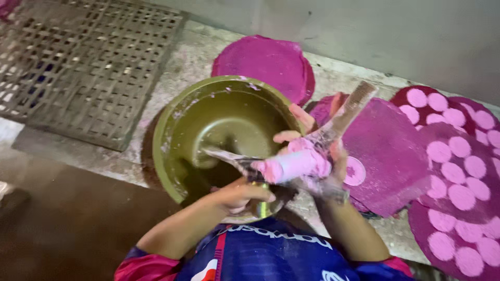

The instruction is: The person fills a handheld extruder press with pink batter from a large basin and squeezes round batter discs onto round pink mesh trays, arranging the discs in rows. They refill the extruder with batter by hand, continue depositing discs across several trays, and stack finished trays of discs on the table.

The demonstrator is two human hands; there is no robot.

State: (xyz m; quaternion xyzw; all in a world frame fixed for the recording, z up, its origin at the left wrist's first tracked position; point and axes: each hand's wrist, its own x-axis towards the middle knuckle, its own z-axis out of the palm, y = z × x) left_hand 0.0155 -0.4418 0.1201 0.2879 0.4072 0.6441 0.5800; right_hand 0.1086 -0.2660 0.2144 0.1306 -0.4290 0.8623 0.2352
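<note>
Step in hand, as I judge it: scraping pink paste off a tool over the olive-green bowl [179, 122], which sits on the concrete surface [182, 62] just in front of the person.

Right hand [317, 151] is closed w/ fingers wrapped round a lump of pink paste [297, 164] and a flat spatula-like blade [349, 112] that sticks up and to the right. Left hand [239, 195] sits at the bowl's near rim, grip narrow, pinched on what looks like a thin scraper [226, 156] reaching toward the paste (exact hold is partly hidden).

Bowl interior looks mostly emptied, only smears left.

Around: plain magenta discs [265, 60] behind the bowl, pink-dotted discs [453, 156] to the right, woven mat [83, 62] at far left.

Next move prob. calls for keeping the lump over the bowl and drawing the scraper steadily along the blade, so paste drops inside, not on the discs.
</note>
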